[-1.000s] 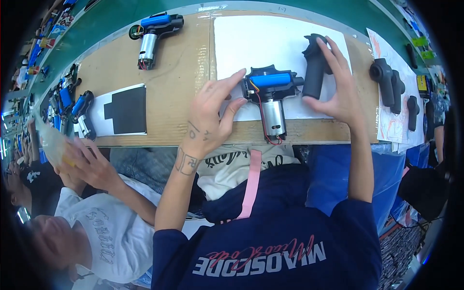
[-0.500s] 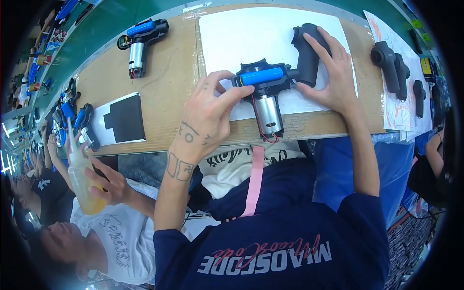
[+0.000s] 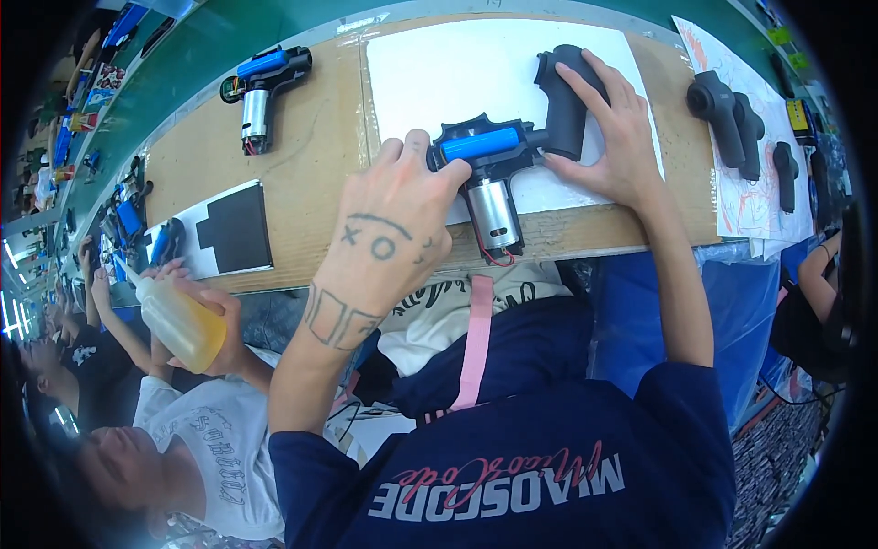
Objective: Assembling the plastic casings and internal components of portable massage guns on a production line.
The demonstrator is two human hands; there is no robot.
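Note:
My left hand (image 3: pixel 391 215) pinches the left end of an open massage gun half (image 3: pixel 512 165) between thumb and fingers. In this black half sit a blue cylindrical battery (image 3: pixel 478 144) and a silver motor (image 3: pixel 492 210) with red wires at its lower end. My right hand (image 3: pixel 626 137) curls round a closed-looking black massage gun housing (image 3: pixel 567 110), fingers over its top and thumb near its lower left side. The two parts lie side by side, close together, over a white sheet (image 3: pixel 430 64); the motor end reaches past the sheet toward the table's near edge.
Another opened massage gun (image 3: pixel 261 96) lies on the cardboard-topped table (image 3: pixel 315 137) at left, near a black and white card (image 3: pixel 236 229). Several black housings (image 3: pixel 727 128) rest on scribbled paper at right. A co-worker at left holds a squeeze bottle (image 3: pixel 183 325) with yellow liquid.
The view has shifted slightly. My left hand has turned over the open half's left end, its back now more upward. The co-worker's bottle has come lower and tilted toward the table.

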